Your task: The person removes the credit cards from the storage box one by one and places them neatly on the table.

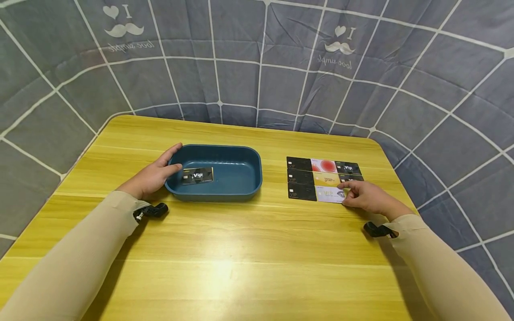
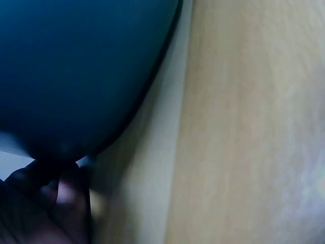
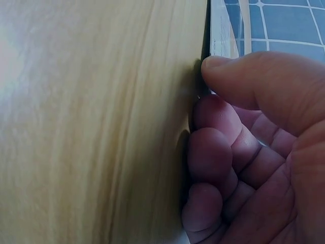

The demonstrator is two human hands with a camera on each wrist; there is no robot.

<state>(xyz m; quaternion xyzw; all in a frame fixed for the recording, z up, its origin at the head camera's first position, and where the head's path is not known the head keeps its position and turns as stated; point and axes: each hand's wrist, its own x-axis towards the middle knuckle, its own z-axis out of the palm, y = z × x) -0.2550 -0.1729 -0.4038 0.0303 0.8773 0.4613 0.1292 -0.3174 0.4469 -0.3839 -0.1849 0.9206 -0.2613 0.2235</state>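
On the left, a dark teal plastic basin (image 1: 218, 197) stands on the table, with black VIP cards (image 1: 197, 175) inside it. My left hand (image 1: 150, 178) holds the basin's left end, thumb over the rim and index finger along the far corner. Cards lie in close rows at the right. A silver card (image 1: 327, 194) sits in the nearest row, and my right hand (image 1: 367, 196) grips its right end between thumb and index finger. In the right wrist view the other fingers (image 3: 209, 155) curl low by the tabletop.
Beside the silver card lie plain black cards (image 1: 301, 192), a gold card (image 1: 324, 179), a red-and-white card (image 1: 324, 166) and a black VIP card (image 1: 348, 168). The wooden table (image 1: 225, 267) ends at a grey checked curtain (image 1: 241, 80).
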